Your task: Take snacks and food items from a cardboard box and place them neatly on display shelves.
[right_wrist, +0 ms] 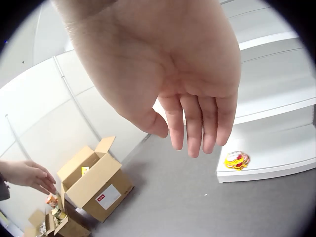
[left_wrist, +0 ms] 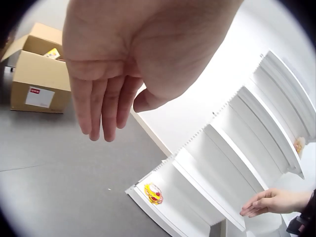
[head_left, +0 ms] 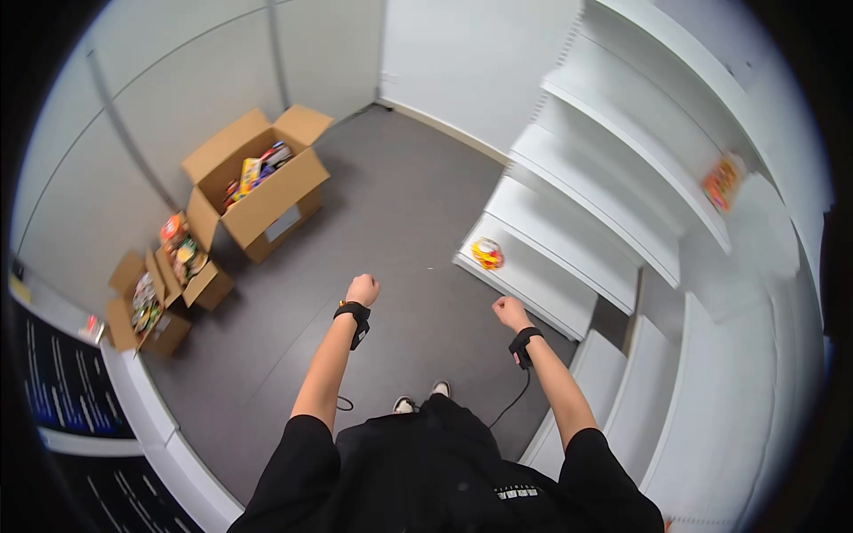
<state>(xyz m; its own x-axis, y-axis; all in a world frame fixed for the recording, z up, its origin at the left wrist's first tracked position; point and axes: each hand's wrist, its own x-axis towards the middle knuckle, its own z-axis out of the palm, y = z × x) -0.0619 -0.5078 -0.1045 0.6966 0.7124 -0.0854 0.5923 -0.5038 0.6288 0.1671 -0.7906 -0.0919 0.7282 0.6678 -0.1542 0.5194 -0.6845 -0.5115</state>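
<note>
Both hands hang in the air over the grey floor and hold nothing. The left hand (head_left: 362, 291) is on the left in the head view; the left wrist view shows its palm (left_wrist: 143, 54) with relaxed, slightly bent fingers. The right hand (head_left: 511, 313) is nearest the low shelf; its palm (right_wrist: 173, 64) and loose fingers fill the upper part of the right wrist view. A red and yellow package (head_left: 487, 253) lies on the bottom shelf (head_left: 542, 289), apart from the right hand.
A large open carton (head_left: 275, 200) with colourful packages stands at the back left. Two smaller filled cartons (head_left: 209, 284) (head_left: 164, 338) are beside it. White shelving (head_left: 604, 213) runs along the right, with an orange package (head_left: 721, 182) on an upper shelf. Cables hang near both arms.
</note>
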